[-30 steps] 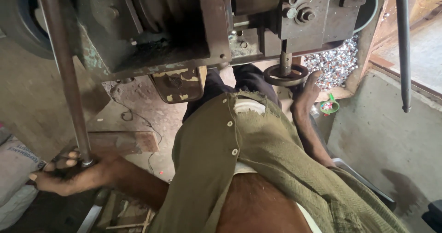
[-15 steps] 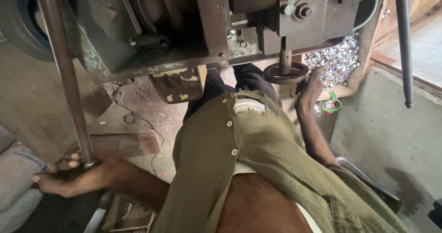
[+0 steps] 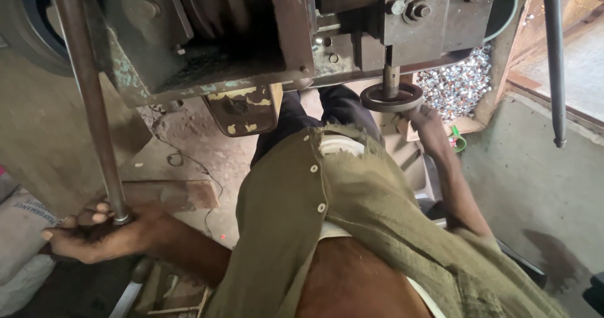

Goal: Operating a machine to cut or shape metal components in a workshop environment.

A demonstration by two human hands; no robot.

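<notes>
the heavy press machine hangs over the person's lap, leaving only a narrow gap beneath its ram. the long steel lever drops down at the left, and the left hand grips its foot, fingers curled round it for leverage. the right hand rests at the round die ring; i cannot tell how its fingers lie. a heap of small shiny metal pieces sits just behind.

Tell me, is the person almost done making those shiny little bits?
Done: a heap of shiny small metal pieces lies behind the press machine. In hand: the left hand grips the bottom of the long lever rod, and the right hand sits beside the round die. How much is left cannot be seen.
</notes>
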